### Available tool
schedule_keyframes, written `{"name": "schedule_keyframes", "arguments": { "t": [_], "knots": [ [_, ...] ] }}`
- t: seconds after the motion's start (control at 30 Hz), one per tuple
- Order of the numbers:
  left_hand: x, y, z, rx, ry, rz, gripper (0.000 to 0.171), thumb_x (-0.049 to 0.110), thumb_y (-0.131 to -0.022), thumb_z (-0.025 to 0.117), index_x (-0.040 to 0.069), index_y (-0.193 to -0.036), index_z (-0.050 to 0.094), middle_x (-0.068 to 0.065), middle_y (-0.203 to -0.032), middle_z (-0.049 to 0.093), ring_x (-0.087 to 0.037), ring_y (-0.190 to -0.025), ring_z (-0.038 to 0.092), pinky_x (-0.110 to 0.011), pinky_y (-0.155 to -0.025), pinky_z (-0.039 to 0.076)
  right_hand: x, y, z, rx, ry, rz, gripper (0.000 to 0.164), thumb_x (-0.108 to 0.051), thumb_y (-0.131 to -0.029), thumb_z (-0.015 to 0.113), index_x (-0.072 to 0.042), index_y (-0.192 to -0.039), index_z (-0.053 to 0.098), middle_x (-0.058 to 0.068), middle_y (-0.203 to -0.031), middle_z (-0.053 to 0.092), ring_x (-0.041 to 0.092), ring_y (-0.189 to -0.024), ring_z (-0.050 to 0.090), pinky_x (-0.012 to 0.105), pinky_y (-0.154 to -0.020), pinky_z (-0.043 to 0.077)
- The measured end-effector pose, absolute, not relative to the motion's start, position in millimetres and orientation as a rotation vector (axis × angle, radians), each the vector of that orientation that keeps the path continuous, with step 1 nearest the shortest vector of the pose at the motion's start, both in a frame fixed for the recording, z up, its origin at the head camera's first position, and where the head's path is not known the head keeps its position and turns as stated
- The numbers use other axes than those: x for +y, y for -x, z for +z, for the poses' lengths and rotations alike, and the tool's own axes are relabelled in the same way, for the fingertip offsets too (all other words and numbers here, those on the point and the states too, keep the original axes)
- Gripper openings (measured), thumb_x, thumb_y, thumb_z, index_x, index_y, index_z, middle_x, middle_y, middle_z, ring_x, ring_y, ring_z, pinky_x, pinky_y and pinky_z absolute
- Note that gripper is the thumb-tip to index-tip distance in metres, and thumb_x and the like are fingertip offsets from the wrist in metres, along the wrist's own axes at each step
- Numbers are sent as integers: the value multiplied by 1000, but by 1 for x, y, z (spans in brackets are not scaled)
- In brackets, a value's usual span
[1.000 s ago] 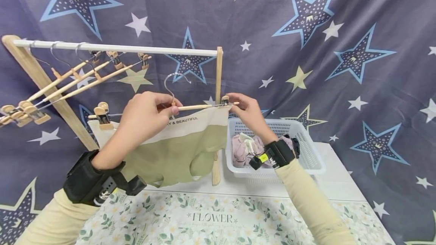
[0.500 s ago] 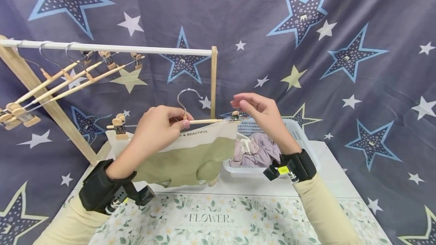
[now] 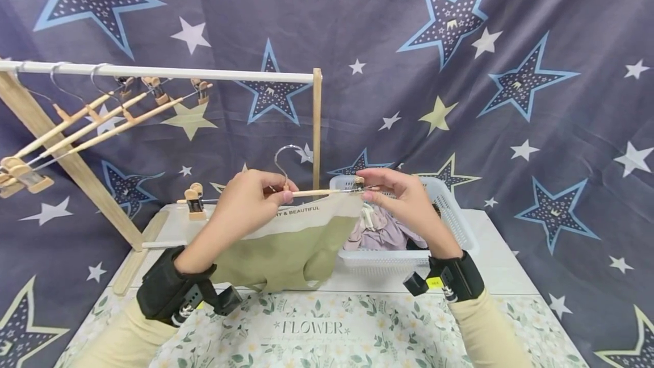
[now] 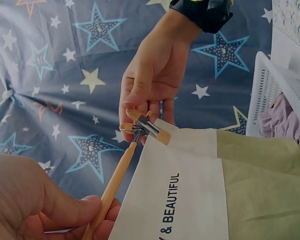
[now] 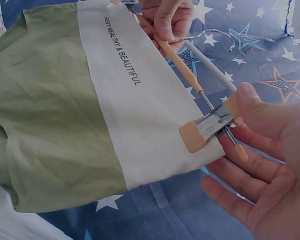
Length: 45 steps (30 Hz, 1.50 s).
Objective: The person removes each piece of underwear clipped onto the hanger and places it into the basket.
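Observation:
Between thumb and fingers, my left hand (image 3: 250,200) grips the wooden bar of a clip hanger (image 3: 315,192) just below its metal hook. Olive-green underpants (image 3: 286,251) with a white, lettered waistband hang from this hanger. At the bar's right end, my right hand (image 3: 411,206) pinches the handles of the right clip (image 5: 204,129), its thumb on the near handle in the right wrist view. The clip's wooden pads lie over the waistband's corner. The left clip (image 3: 195,204) shows beyond my left wrist, which hides part of the waistband there.
A rack with a white rail (image 3: 214,74) stands at the left, bearing several bare clip hangers (image 3: 97,124). Behind my right hand is a light blue basket (image 3: 462,231) with mauve clothes (image 3: 385,231) in it. A flower-print mat (image 3: 311,339) covers the table's front.
Half a second ago my right hand was apart from the right clip; now it pinches it again. The hanger and underpants have moved lower and right in the head view, still in my left hand.

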<state>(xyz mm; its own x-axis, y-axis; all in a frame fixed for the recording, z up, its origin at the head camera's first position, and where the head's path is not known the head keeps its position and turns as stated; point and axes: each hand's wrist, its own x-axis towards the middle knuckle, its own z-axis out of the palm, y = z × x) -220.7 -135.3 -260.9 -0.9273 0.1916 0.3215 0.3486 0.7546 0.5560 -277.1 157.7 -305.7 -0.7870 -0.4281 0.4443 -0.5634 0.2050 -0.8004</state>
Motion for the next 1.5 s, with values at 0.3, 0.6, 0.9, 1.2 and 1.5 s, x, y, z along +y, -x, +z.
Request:
{"name": "schedule_keyframes", "arguments": {
  "t": [0.3,0.6,0.9,1.2,1.5],
  "knots": [
    [-130,227,-273,-2733,442,-975,13,12,-95,70,16,-88,80,0,-88,79,-11,-64,56,-29,-63,40,154,269,-318,-2303,-973,1670,35,2,-90,74,4,-124,68,23,-117,73,4,-103,71,24,-91,58],
    [-126,234,-285,-2743,429,-1001,14,9,-93,71,16,-83,80,0,-80,76,-13,-59,47,-28,-60,35,153,267,-331,-2319,-873,1714,29,-1,-92,72,7,-120,68,26,-114,72,3,-92,72,23,-83,60],
    [-125,236,-293,-2746,414,-1004,10,10,-91,73,14,-86,81,-2,-74,74,-14,-59,49,-30,-62,37,150,265,-336,-2351,-774,1709,27,-3,-93,71,7,-118,70,25,-110,74,3,-83,71,24,-79,59],
    [-123,237,-295,-2770,417,-1038,11,10,-92,73,15,-87,81,-3,-76,75,-15,-60,50,-29,-61,37,146,261,-337,-2240,-705,1790,26,5,-88,74,13,-113,71,32,-106,72,-1,-80,72,22,-77,60],
    [-122,236,-295,-2782,434,-1064,14,7,-93,71,15,-86,81,-3,-78,75,-13,-58,46,-27,-57,33,146,259,-339,-2192,-633,1833,26,8,-84,75,15,-108,72,34,-102,72,0,-79,73,23,-75,61]
  ]
}}
